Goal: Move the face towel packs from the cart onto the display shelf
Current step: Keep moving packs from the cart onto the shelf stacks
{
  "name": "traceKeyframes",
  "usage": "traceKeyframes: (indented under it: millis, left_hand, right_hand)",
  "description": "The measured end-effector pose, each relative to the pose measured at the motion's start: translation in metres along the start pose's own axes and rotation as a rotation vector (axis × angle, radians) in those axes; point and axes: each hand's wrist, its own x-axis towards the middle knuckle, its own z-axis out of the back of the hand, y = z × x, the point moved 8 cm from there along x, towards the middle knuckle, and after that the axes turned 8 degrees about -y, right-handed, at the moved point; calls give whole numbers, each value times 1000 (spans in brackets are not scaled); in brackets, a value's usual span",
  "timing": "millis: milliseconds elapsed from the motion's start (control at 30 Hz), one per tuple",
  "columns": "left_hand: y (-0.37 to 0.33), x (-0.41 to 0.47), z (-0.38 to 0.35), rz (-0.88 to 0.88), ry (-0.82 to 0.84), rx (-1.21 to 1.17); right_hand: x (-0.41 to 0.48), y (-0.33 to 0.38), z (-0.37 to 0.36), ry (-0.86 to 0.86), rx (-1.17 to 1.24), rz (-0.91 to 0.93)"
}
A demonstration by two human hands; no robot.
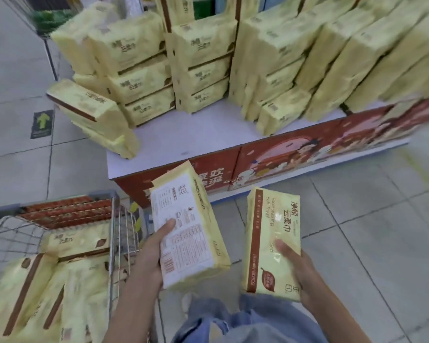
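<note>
My left hand (150, 251) grips a yellow face towel pack (191, 233) with its white printed back facing up, held just right of the cart. In my right hand (300, 273) is a second yellow pack (270, 241), front side up with brown lettering. Both packs hang over the floor in front of the display shelf (183, 142). The wire cart (114, 219) at lower left holds several more yellow packs (60, 280). Stacks of the same packs (139, 70) fill the back and right of the shelf.
The shelf is a low white-topped platform with a red illustrated front panel (295, 154). A leaning pile of packs (97, 117) sits at its left front corner. Grey tiled floor surrounds it, with a green arrow sticker (42, 123) at left. My jeans-clad knees (245, 323) show below.
</note>
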Motion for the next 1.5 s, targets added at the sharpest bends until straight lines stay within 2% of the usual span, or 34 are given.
traceKeyframes:
  millis: [300,633,867,1133,1333,1500]
  left_hand:
    - [59,33,-109,15,-13,47]
    - [94,48,-152,61,-108,-8]
    - [73,92,-201,68,-136,-24]
    - [26,157,-282,94,-108,-62]
    - [3,189,-307,117,-124,-115]
    - [-9,195,-313,88,-138,-159]
  right_hand:
    - [55,46,92,-43,83,-5]
    - [120,113,123,-25,74,-1]
    - [174,164,115,-3,63,-5]
    - [228,220,116,-58,8,-43]
    - [254,268,107,-54,-145,71]
    - [274,330,74,52,-372,256]
